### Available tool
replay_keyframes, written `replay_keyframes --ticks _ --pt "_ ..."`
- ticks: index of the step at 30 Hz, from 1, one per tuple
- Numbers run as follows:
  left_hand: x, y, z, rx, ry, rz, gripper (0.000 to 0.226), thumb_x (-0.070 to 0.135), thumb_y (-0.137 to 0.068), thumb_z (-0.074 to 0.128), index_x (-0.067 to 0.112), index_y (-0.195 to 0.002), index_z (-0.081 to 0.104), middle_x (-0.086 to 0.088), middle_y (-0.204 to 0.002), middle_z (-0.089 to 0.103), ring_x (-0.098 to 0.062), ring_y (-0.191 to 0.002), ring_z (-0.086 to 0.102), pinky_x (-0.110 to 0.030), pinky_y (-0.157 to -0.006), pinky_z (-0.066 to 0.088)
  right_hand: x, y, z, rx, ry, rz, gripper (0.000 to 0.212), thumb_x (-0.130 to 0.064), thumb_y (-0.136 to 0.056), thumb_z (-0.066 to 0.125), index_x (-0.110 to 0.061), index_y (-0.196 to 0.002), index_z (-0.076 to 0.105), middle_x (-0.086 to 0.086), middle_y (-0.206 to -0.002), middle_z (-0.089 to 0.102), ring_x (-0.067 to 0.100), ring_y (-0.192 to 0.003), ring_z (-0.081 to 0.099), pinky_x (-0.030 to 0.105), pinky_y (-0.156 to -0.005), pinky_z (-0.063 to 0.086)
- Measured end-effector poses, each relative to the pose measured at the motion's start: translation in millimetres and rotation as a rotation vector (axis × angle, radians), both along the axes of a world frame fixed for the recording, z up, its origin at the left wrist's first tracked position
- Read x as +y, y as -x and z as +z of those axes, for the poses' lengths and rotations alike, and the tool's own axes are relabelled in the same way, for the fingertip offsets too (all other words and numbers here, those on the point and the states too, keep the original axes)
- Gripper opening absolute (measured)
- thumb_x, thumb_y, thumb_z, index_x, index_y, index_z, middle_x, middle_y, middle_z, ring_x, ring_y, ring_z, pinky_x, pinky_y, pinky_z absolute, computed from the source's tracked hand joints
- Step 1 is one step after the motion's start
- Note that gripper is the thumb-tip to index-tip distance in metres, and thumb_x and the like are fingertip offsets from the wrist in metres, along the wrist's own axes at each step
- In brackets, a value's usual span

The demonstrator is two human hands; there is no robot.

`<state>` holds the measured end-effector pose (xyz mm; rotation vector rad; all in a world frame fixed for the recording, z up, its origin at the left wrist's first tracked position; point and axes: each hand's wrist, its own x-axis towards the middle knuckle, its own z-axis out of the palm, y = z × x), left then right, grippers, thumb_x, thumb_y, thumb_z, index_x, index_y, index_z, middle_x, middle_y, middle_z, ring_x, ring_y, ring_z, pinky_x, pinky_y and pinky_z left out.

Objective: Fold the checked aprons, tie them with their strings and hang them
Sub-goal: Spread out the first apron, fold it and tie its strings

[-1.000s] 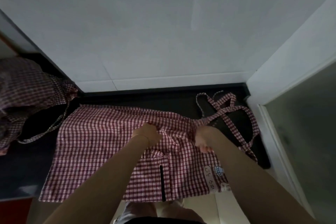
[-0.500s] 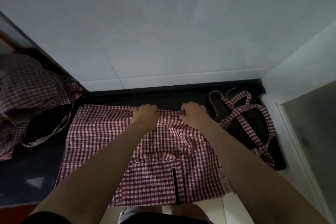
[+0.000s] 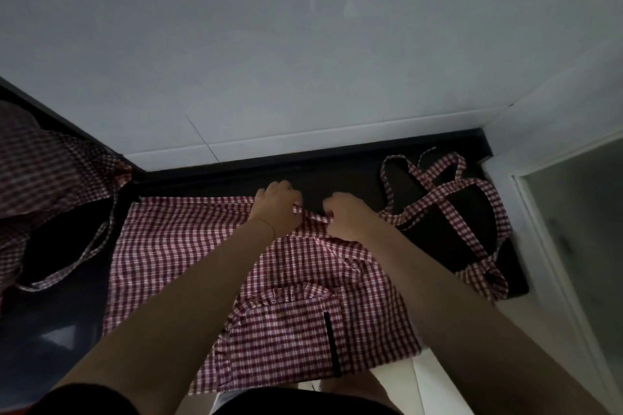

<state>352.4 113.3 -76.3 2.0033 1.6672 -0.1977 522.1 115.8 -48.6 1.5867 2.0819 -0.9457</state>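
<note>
So the red-and-white checked apron (image 3: 188, 246) is spread flat across the black countertop (image 3: 337, 178), filling most of the middle of the frame. Its far edge runs close to the counter's raised back lip, with only a thin dark strip of bare counter between them. The near edge hangs off the front of the counter at the bottom centre, where a ruffled pocket (image 3: 286, 323) with a black stripe (image 3: 332, 344) sits.

Both hands are up at that far edge, close together with a small gap. The left hand (image 3: 277, 209) has its fingers curled over, pinching the fabric hem; the right hand (image 3: 347, 217) is doing the same just beside it, knuckles bent, gripping a bunched bit of the edge. The cloth between and below them is puckered into folds.

The apron's straps (image 3: 448, 199) loop out to the right of the frame, crossing over each other on the dark counter and trailing down toward the counter's right end, right by the white door frame (image 3: 539, 229). Not much spare counter there.

Left of the apron there's an open dark patch of counter, then a second checked apron (image 3: 50, 178) heaped at the left edge, with one of its strings (image 3: 84, 256) draped down across that open patch. White tiled wall (image 3: 303, 61) behind everything.
</note>
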Motion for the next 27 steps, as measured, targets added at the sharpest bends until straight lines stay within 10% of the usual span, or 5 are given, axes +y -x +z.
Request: replay_keyframes --ticks 2,6,15,21,27 --pt "0.4 -2.2 5.4 -0.060 0.028 0.028 0.010 0.029 -0.093 0.056 0.027 -0.102 0.060 0.001 -0.109 0.061 -0.019 -0.109 0.055 -0.040 -0.109 0.030 1.9 -2.2 5.2 0.112 0.071 -0.130 0.011 -0.028 -0.092 0.062 -0.021 -0.099 0.059 -0.001 -0.101 0.059 0.015 -0.089 0.056 0.025 -0.073 0.043" --pt "5.6 -0.8 18.4 -0.013 0.104 0.107 0.012 0.032 -0.096 0.056 0.022 -0.101 0.060 -0.001 -0.100 0.064 -0.020 -0.098 0.059 -0.041 -0.105 0.040 21.4 -17.9 14.1 -0.032 0.074 -0.087 0.024 -0.042 -0.096 0.053 -0.022 -0.087 0.062 -0.003 -0.088 0.060 0.013 -0.082 0.054 0.045 -0.102 0.036" --pt "19.2 -12.2 32.1 0.125 0.153 0.143 0.019 0.034 -0.098 0.054 0.017 -0.101 0.060 -0.002 -0.096 0.062 -0.018 -0.086 0.059 -0.032 -0.075 0.051 52.7 -35.7 32.7 -0.709 0.035 0.171 0.044 -0.037 -0.099 0.052 -0.015 -0.137 0.052 0.007 -0.137 0.054 0.027 -0.131 0.046 0.045 -0.115 0.023" --pt "9.1 -9.0 14.0 -0.005 -0.144 0.320 0.034 0.012 -0.092 0.053 0.012 -0.126 0.050 -0.009 -0.124 0.050 -0.026 -0.114 0.046 -0.035 -0.082 0.048 49.4 -49.3 19.4 -0.516 -0.688 -0.096 0.017 -0.011 -0.093 0.057 -0.009 -0.110 0.055 0.012 -0.111 0.056 0.027 -0.097 0.058 0.035 -0.070 0.039" --pt "-6.6 -5.2 0.4 0.105 -0.028 0.231 0.045 0.030 -0.092 0.058 0.014 -0.133 0.047 -0.009 -0.133 0.047 -0.027 -0.125 0.043 -0.045 -0.108 0.036 35.8 -22.5 -0.4 -0.199 -0.596 0.109 0.032 -0.010 -0.091 0.057 -0.010 -0.122 0.053 0.011 -0.122 0.053 0.028 -0.112 0.050 0.039 -0.093 0.040"
